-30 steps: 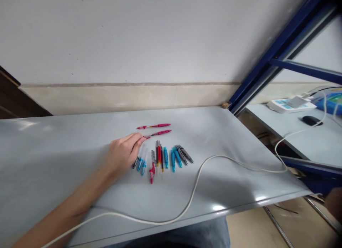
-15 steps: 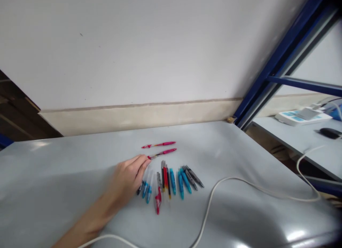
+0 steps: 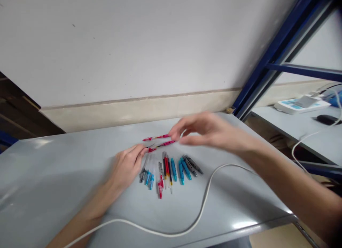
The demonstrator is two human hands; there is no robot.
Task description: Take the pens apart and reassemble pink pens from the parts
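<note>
My left hand (image 3: 129, 164) is closed in a pinch at the near-left end of a pink pen (image 3: 167, 143) with a clear barrel. Behind it lies a second pink pen (image 3: 157, 137), roughly parallel. My right hand (image 3: 204, 130), slightly blurred, hovers over the right ends of both pens, its thumb and fingers apart. Its fingertips overlap the far pen's end; contact is unclear. In front lie loose pen parts: several ink refills (image 3: 167, 166), blue grip pieces (image 3: 181, 171), grey grip pieces (image 3: 193, 164), clear barrels with blue ends (image 3: 149, 177) and a pink-ended barrel (image 3: 160, 187).
A white cable (image 3: 171, 235) curves across the grey table (image 3: 53, 169), in front of the pen parts. A wall (image 3: 149, 56) stands behind. At right are a blue metal frame (image 3: 267, 63) and another table with a white device (image 3: 301, 104) and a black mouse (image 3: 328, 119).
My right hand has come in from the right to the pink pens' right ends. The left hand stays at the near pink pen's left end. The camera view has shifted slightly.
</note>
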